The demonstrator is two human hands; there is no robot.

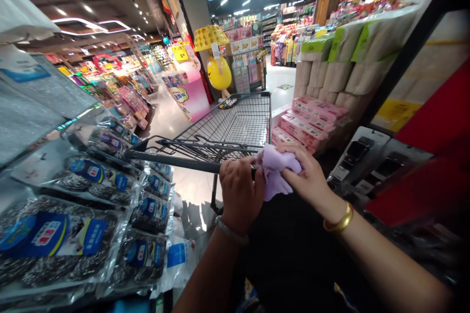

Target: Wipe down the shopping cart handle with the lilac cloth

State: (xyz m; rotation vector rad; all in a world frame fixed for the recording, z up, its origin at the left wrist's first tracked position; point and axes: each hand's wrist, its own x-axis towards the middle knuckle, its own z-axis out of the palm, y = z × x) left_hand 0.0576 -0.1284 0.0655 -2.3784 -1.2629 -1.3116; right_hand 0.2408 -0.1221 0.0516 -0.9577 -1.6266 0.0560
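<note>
A black wire shopping cart (238, 124) stands in front of me, its handle bar (183, 162) crossing toward my hands. My left hand (241, 195) is wrapped round the right part of that bar, with a bracelet at the wrist. A crumpled light purple cloth (275, 171) lies against the bar's right end. My right hand (306, 173), with a gold bangle at its wrist, grips the cloth between thumb and fingers. The cloth also touches the thumb side of my left hand. Through the cart's wire mesh no goods can be made out.
Clear bags with blue labels (88, 176) are stacked close on the left. Pink packs (304, 120) and tall paper-roll packs (330, 73) stand right of the cart. Ahead are a pink display (191, 95) and a yellow figure (219, 72). Shiny floor (163, 107) runs ahead on the left.
</note>
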